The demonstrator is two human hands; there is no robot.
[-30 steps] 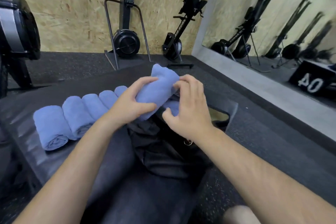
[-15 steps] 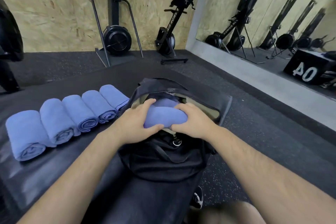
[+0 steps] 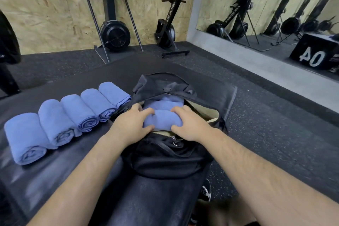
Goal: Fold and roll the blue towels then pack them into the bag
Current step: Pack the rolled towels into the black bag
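Lying left-to-right, the towel (image 3: 162, 120) spans the bag (image 3: 165, 161).

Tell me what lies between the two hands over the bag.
A rolled blue towel, held at its ends by the left hand and right hand, inside the open bag; head view.
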